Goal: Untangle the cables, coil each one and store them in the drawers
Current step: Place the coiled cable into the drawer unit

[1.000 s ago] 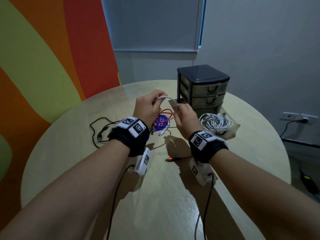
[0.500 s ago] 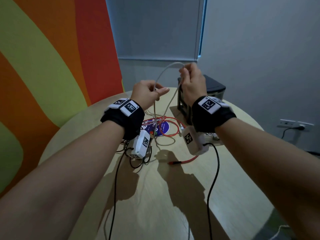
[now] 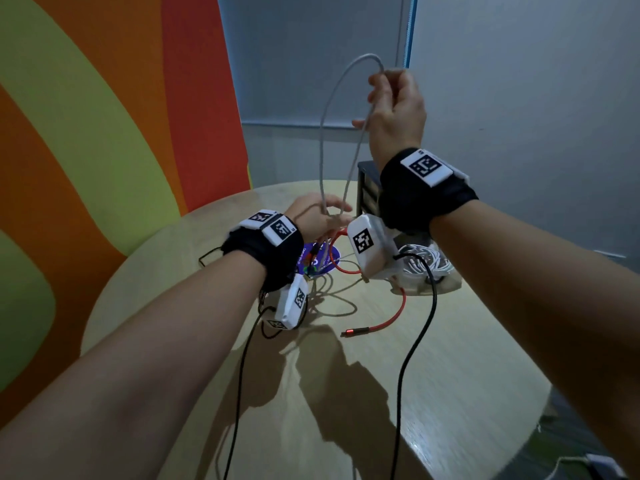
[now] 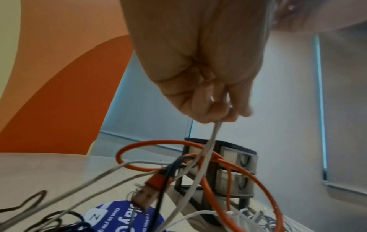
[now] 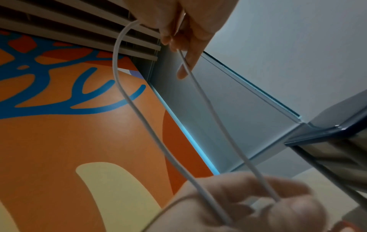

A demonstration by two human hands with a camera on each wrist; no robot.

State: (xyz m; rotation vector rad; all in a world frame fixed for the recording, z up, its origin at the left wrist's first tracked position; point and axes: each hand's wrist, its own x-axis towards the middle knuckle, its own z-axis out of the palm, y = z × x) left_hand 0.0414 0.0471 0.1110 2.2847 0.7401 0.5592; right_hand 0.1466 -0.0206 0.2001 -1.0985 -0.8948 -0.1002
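Observation:
My right hand [image 3: 394,102] is raised high and pinches the top of a loop of white cable [image 3: 323,133]. Both strands of that cable [image 5: 139,108] run down into my left hand [image 3: 317,221], which grips them low over the table. Below my left hand [image 4: 206,81] the white cable [image 4: 210,146] drops into a tangle with an orange cable [image 4: 256,177] and black cables [image 4: 164,180]. The orange cable's plug end [image 3: 356,331] lies on the table. The dark drawer unit [image 3: 367,188] stands behind my right wrist, mostly hidden.
A bundle of coiled white cables [image 3: 422,265] lies beside the drawer unit. A blue round sticker [image 3: 320,259] lies under the tangle. Wrist camera leads [image 3: 412,348] hang over the round wooden table [image 3: 467,375]. A striped wall is left, a grey wall right.
My right hand has risen further, drawing the white loop taller. My left hand has dropped lower toward the tangle, still holding the strands.

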